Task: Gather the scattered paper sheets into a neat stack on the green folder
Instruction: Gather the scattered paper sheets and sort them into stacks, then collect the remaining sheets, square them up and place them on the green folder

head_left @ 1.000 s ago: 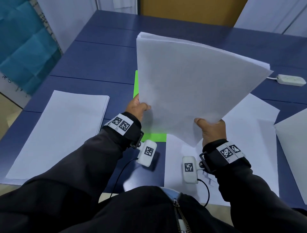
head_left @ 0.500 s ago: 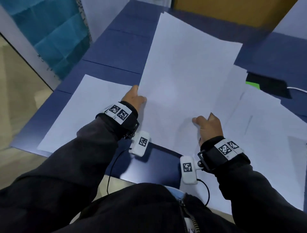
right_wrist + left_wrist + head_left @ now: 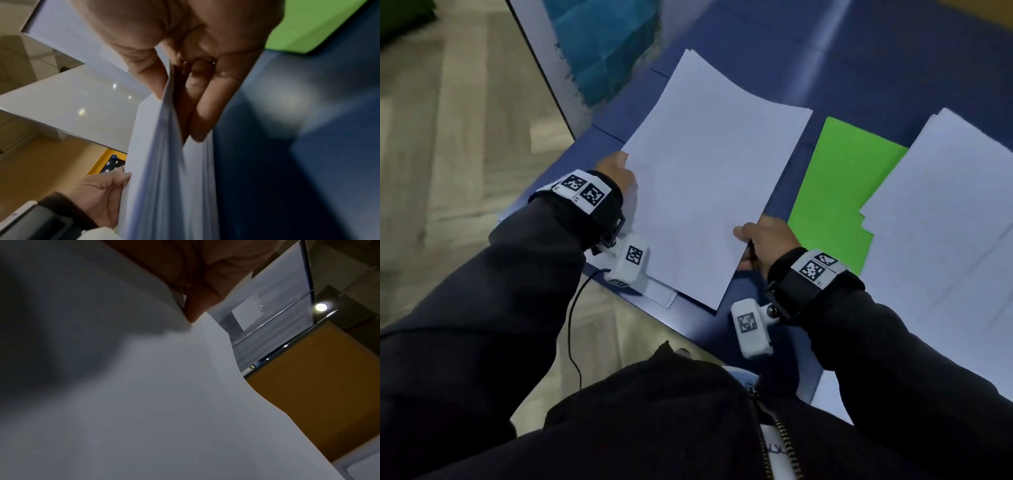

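I hold a bundle of white paper sheets (image 3: 709, 178) in both hands, low over the left end of the blue table (image 3: 893, 68). My left hand (image 3: 621, 168) grips its left edge, with the thumb (image 3: 197, 308) on the top sheet. My right hand (image 3: 748, 240) pinches the near right edge between thumb and fingers (image 3: 203, 113), where the bundle (image 3: 164, 178) shows several layers. The green folder (image 3: 839, 192) lies flat just right of the bundle, and loose sheets (image 3: 945, 222) overlap its right side. A corner of another pile (image 3: 661, 294) shows beneath the bundle.
The table's near edge (image 3: 688, 325) runs diagonally close to my body. Wooden floor (image 3: 465, 137) lies beyond the table's left end, and a teal panel (image 3: 602, 44) stands at the far left. A cable (image 3: 571, 329) hangs from the left wrist camera.
The bundle was upright over the green folder; both hands carried it left and laid it nearly flat over the left pile. The view swung left, and the folder now shows uncovered.
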The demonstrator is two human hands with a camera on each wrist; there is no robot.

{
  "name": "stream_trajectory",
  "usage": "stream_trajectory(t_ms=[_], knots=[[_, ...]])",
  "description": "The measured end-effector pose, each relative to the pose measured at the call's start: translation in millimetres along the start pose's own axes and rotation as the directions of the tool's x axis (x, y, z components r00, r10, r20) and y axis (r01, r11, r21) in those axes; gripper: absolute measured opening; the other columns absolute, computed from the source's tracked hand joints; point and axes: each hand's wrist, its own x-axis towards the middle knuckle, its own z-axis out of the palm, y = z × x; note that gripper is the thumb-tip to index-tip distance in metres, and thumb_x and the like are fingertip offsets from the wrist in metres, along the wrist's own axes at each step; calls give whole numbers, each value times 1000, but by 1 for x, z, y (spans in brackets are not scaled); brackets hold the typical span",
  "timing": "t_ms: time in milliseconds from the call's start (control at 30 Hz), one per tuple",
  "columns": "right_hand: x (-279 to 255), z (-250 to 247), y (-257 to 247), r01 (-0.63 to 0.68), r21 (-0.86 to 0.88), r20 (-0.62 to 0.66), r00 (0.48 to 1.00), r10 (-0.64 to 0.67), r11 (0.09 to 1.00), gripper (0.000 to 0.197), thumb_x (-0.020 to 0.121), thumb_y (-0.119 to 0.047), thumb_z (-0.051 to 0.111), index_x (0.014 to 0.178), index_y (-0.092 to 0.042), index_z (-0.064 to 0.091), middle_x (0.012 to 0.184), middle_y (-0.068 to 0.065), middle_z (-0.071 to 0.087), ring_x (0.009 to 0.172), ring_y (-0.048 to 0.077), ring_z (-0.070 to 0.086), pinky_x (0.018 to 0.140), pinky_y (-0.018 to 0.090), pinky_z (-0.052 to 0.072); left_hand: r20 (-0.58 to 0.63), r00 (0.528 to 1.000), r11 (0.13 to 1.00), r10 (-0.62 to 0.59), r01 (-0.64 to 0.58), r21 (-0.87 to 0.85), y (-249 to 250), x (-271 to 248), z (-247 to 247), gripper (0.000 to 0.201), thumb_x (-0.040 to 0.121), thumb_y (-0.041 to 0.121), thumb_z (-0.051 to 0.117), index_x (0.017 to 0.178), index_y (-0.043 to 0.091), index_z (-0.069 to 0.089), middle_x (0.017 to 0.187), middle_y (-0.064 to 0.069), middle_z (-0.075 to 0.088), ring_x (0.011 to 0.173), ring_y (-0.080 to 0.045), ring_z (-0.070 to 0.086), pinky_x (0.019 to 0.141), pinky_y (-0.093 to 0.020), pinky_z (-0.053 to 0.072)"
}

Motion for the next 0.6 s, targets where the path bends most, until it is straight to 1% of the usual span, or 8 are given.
stream_trajectory(t_ms=[67, 133, 267, 300, 367, 433, 533, 600], knots=[[4, 14, -3, -32, 16, 32, 999, 32, 999, 16, 83, -2, 54, 71, -7, 46, 54, 13, 52, 47, 26, 57, 54, 47, 58, -10, 1000, 999, -10, 11, 49, -12, 8, -7, 26, 89, -2, 42, 73, 19, 39, 75, 1, 37, 89, -18, 35, 73, -31, 26], [11, 24, -4, -61, 30, 61, 996, 59, 998, 22, 87, 2, 49, 70, -7, 42, 40, 5, 52, 35, 22, 56, 48, 41, 56, -5, 1000, 992, -19, 20, 122, -21, 14, -13, 18, 89, -1, 41, 82, 15, 40, 82, -4, 41, 87, -20, 38, 73, -30, 27], [16, 45, -6, -92, -11, 109, 990, 92, 996, 8, 88, -1, 50, 93, -5, 46, 66, 18, 56, 37, 21, 59, 43, 38, 56, 23, 1000, 979, -17, 12, 204, -31, 19, -26, 19, 88, -1, 42, 81, 16, 46, 87, -9, 48, 85, -23, 45, 64, -30, 31], [18, 49, -6, -105, -20, 116, 988, 107, 994, 9, 89, -2, 51, 95, -5, 46, 72, 20, 55, 38, 22, 60, 42, 34, 54, 31, 999, 980, -14, 8, 199, -33, 21, -27, 17, 88, -2, 44, 93, 12, 53, 97, -12, 53, 92, -27, 50, 70, -31, 35], [20, 55, -4, -125, -25, 135, 983, 128, 992, 7, 89, -3, 52, 89, -4, 45, 74, 20, 55, 39, 23, 61, 42, 32, 54, 19, 999, 975, -30, 25, 222, -38, 25, -26, 35, 90, -3, 46, 124, 5, 51, 125, -16, 55, 115, -33, 52, 87, -35, 39], [22, 58, -1, -149, -20, 145, 978, 150, 989, 12, 89, -4, 53, 82, -5, 44, 69, 18, 53, 39, 24, 61, 43, 35, 55, 3, 999, 961, -37, 35, 275, -38, 22, -27, 44, 91, -2, 45, 135, 6, 45, 135, -16, 50, 123, -33, 48, 86, -32, 36], [22, 60, 3, -164, -53, 139, 976, 169, 985, 16, 88, -5, 56, 76, -4, 45, 61, 17, 53, 41, 26, 62, 48, 39, 58, 79, 997, 938, -24, -4, 346, -42, 25, -29, 43, 90, 1, 47, 132, 9, 45, 132, -15, 50, 117, -33, 49, 83, -35, 38], [23, 59, 6, -164, -103, 140, 974, 177, 981, 16, 89, -10, 57, 78, -5, 47, 56, 16, 60, 45, 27, 65, 52, 37, 57, 115, 993, 925, -7, -37, 377, -44, 26, -30, 31, 88, 4, 51, 119, 11, 51, 116, -15, 53, 98, -27, 47, 74, -34, 38]])
